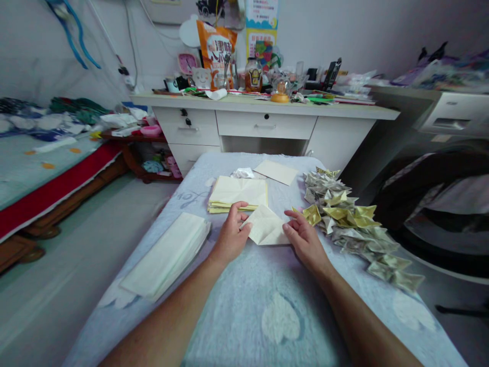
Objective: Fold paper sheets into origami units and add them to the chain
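Observation:
A pale cream sheet of paper [267, 228], with some of its corners folded, is held low over the cloth-covered table [229, 306]. My left hand [235, 232] pinches its left corner between thumb and fingers. At the right corner, my right hand [301, 232] grips the same sheet, its fingertips close to a folded gold paper piece [312, 215]. Just beyond my left hand lies a stack of cream and yellow paper sheets [239, 191]. Rows of folded silver and gold paper pieces [347, 214] run along the table's right side.
A long white paper bundle [168, 255] lies at left. Behind the stack are a crumpled white wrapper [243, 173] and a flat cream card [277, 171]. A white desk [267, 125] stands beyond the table, a washing machine [451, 117] at right, a bed [49, 163] at left.

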`<state>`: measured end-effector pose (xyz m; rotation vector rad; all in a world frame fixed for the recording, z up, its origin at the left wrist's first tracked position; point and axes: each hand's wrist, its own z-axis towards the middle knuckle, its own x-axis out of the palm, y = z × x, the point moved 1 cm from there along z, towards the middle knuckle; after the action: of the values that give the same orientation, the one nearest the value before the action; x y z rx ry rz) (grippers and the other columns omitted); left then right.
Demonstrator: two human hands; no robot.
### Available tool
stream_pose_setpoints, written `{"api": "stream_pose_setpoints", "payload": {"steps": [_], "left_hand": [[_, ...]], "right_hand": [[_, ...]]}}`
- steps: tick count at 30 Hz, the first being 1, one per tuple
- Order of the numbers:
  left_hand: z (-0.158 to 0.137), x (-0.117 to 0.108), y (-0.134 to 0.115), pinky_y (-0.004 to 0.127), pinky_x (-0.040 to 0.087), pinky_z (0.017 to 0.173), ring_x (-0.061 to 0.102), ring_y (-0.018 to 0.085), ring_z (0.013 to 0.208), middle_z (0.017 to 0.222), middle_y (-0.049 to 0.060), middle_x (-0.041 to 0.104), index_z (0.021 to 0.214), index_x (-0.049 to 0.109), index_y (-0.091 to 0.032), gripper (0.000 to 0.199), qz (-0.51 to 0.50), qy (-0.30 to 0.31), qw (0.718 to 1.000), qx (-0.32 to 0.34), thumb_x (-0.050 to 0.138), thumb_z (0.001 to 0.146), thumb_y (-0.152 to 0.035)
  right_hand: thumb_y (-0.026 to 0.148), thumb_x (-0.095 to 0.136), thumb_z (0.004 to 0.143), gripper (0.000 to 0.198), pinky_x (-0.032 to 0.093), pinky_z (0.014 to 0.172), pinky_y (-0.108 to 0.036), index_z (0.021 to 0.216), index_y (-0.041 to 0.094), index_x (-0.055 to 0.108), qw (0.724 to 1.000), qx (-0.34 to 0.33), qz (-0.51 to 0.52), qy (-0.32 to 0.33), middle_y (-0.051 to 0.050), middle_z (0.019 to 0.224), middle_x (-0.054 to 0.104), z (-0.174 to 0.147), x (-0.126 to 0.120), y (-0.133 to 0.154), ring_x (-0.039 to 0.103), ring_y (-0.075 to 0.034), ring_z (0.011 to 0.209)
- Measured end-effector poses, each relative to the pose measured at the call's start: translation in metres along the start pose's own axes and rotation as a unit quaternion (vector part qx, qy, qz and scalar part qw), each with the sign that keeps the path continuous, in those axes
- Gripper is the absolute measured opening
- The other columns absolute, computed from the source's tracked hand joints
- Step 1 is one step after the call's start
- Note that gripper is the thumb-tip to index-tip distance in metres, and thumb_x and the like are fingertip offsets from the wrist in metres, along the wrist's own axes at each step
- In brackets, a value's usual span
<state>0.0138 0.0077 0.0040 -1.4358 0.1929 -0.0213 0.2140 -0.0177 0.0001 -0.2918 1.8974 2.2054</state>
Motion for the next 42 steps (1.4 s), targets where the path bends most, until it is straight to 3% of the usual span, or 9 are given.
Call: {"api": "stream_pose_setpoints", "payload": {"steps": [6, 11, 15, 21, 26, 31, 34, 37, 42], "left_hand": [[-0.002, 0.001, -0.001, 0.017, 0.042, 0.052, 0.056, 0.007, 0.061, 0.092, -0.002, 0.048, 0.109, 0.037, -0.025, 0.036, 0.013, -0.038, 0.999, 0.014, 0.051, 0.078, -0.013], [-0.007, 0.002, -0.006, 0.019, 0.045, 0.062, 0.057, 0.009, 0.073, 0.092, -0.001, 0.05, 0.108, 0.041, -0.022, 0.034, 0.013, 0.02, 0.998, 0.065, 0.049, 0.077, -0.009], [-0.012, 0.001, -0.013, 0.026, 0.047, 0.078, 0.058, 0.014, 0.09, 0.105, 0.004, 0.056, 0.122, 0.041, -0.021, 0.054, 0.048, 0.101, 0.987, 0.115, 0.046, 0.071, -0.002], [-0.016, 0.002, -0.021, 0.033, 0.039, 0.101, 0.049, 0.018, 0.116, 0.122, 0.006, 0.052, 0.127, 0.045, -0.023, 0.075, 0.187, 0.109, 0.951, 0.222, 0.038, 0.06, 0.01], [-0.018, 0.001, -0.024, 0.034, 0.045, 0.092, 0.052, 0.019, 0.106, 0.112, 0.006, 0.053, 0.108, 0.062, -0.023, 0.042, 0.272, 0.067, 0.918, 0.281, 0.051, 0.075, 0.0], [-0.023, -0.002, -0.032, 0.049, 0.035, 0.102, 0.039, 0.028, 0.122, 0.133, 0.005, 0.045, 0.087, 0.07, -0.025, 0.02, 0.365, 0.001, 0.86, 0.356, 0.064, 0.076, -0.009], [-0.025, 0.003, -0.034, 0.045, 0.039, 0.098, 0.046, 0.025, 0.114, 0.123, 0.005, 0.055, 0.085, 0.068, -0.022, 0.017, 0.39, 0.062, 0.834, 0.386, 0.062, 0.077, -0.009], [-0.028, 0.01, -0.032, 0.035, 0.045, 0.081, 0.055, 0.019, 0.087, 0.089, 0.003, 0.064, 0.083, 0.065, -0.019, 0.013, 0.416, 0.161, 0.813, 0.374, 0.057, 0.08, -0.01], [-0.03, 0.018, -0.024, 0.031, 0.044, 0.074, 0.055, 0.017, 0.078, 0.079, 0.001, 0.063, 0.08, 0.063, -0.019, 0.011, 0.437, 0.245, 0.807, 0.314, 0.056, 0.078, -0.011]], "right_hand": [[0.036, 0.067, 0.075, 0.056, 0.038, 0.05, -0.023, 0.122, 0.025, 0.039, 0.983, 0.058, 0.172, -0.012, 0.003, 0.075, 0.053, 0.003, 0.004, 0.001, 0.048, -0.012, 0.057], [0.029, 0.064, 0.074, 0.053, 0.041, 0.05, -0.023, 0.122, 0.024, 0.041, 0.98, 0.074, 0.184, -0.028, 0.003, 0.075, 0.053, 0.004, 0.001, -0.004, 0.049, -0.012, 0.059], [0.026, 0.06, 0.074, 0.052, 0.041, 0.049, -0.023, 0.122, 0.024, 0.042, 0.975, 0.08, 0.202, -0.045, 0.002, 0.077, 0.053, 0.005, -0.003, -0.007, 0.05, -0.012, 0.058], [0.024, 0.059, 0.073, 0.051, 0.04, 0.048, -0.022, 0.121, 0.023, 0.044, 0.972, 0.075, 0.215, -0.059, 0.003, 0.075, 0.054, 0.005, -0.006, -0.007, 0.05, -0.012, 0.059], [0.026, 0.06, 0.075, 0.047, 0.039, 0.045, -0.021, 0.119, 0.024, 0.044, 0.976, 0.072, 0.199, -0.051, 0.005, 0.071, 0.052, 0.006, -0.006, -0.007, 0.047, -0.011, 0.054], [0.026, 0.063, 0.074, 0.047, 0.039, 0.048, -0.021, 0.117, 0.025, 0.044, 0.981, 0.056, 0.182, -0.033, 0.004, 0.074, 0.055, 0.007, 0.0, -0.005, 0.05, -0.012, 0.058], [0.025, 0.065, 0.073, 0.048, 0.044, 0.058, -0.023, 0.115, 0.024, 0.044, 0.98, 0.022, 0.197, -0.007, 0.001, 0.082, 0.057, 0.007, 0.005, -0.006, 0.055, -0.014, 0.07], [0.025, 0.065, 0.073, 0.051, 0.045, 0.061, -0.024, 0.118, 0.024, 0.042, 0.983, 0.006, 0.18, 0.025, 0.002, 0.081, 0.054, 0.006, 0.008, -0.012, 0.055, -0.014, 0.073], [0.016, 0.06, 0.074, 0.052, 0.046, 0.07, -0.03, 0.123, 0.023, 0.044, 0.997, -0.057, -0.04, 0.011, -0.001, 0.087, 0.053, 0.004, 0.006, -0.011, 0.053, -0.016, 0.077]]}}
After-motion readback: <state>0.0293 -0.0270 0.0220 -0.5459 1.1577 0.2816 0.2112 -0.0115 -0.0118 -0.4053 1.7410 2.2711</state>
